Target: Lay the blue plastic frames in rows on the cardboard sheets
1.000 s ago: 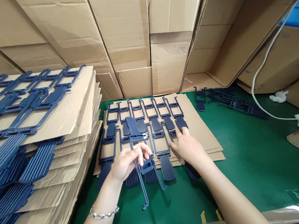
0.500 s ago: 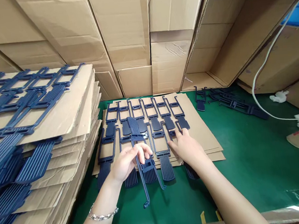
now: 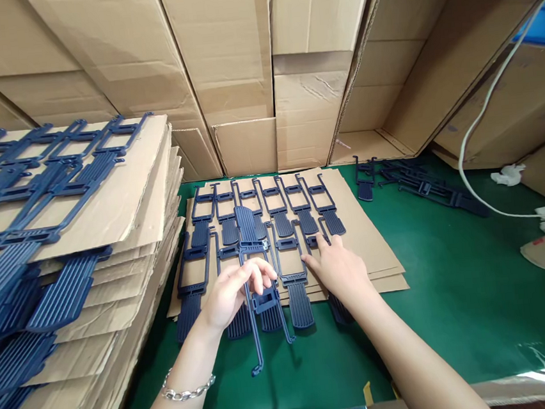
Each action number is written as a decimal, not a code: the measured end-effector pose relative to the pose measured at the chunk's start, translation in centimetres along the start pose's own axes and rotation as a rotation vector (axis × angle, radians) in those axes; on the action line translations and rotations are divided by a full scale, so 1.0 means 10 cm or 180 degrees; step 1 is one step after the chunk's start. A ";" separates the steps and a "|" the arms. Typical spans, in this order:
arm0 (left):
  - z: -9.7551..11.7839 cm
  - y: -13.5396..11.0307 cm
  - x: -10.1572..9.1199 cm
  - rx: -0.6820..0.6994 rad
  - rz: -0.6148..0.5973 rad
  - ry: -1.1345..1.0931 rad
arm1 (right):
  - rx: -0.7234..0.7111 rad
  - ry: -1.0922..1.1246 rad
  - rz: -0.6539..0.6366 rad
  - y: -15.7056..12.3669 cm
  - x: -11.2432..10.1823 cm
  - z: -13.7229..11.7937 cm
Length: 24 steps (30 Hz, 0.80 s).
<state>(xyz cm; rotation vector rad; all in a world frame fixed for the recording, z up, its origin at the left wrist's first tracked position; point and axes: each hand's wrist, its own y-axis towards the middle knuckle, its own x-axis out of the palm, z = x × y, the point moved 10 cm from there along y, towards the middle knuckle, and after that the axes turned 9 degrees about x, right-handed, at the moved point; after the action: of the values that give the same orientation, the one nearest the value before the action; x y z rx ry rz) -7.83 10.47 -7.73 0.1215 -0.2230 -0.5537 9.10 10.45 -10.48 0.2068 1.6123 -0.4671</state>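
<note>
Several dark blue plastic frame parts (image 3: 278, 217) lie in two rows on a cardboard sheet (image 3: 367, 240) on the green table. My left hand (image 3: 235, 291), with a bracelet at the wrist, is closed round one blue part (image 3: 256, 283) held above the near row, its two hooked legs pointing toward me. My right hand (image 3: 339, 265) rests flat with fingers spread on the rightmost part of the near row (image 3: 338, 307), pressing it onto the cardboard.
A tall stack of cardboard sheets with blue parts between them (image 3: 65, 250) stands at the left. Large cardboard boxes (image 3: 240, 72) wall the back. Loose blue parts (image 3: 415, 181) lie at the back right, beside a white cable (image 3: 469, 147) and small scraps.
The held part has shifted slightly left and lower in my left hand. My right hand slid a little left on the near row.
</note>
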 end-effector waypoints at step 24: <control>-0.02 0.00 0.03 -0.0380 0.0559 -0.2169 | -0.0503 0.2099 0.0369 -0.23 -0.41 0.50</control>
<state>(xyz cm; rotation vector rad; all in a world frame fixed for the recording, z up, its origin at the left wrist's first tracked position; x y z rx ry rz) -7.52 10.30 -7.90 -0.2081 -0.8536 -0.4157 13.17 6.92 -6.26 0.3574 2.2556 -0.1813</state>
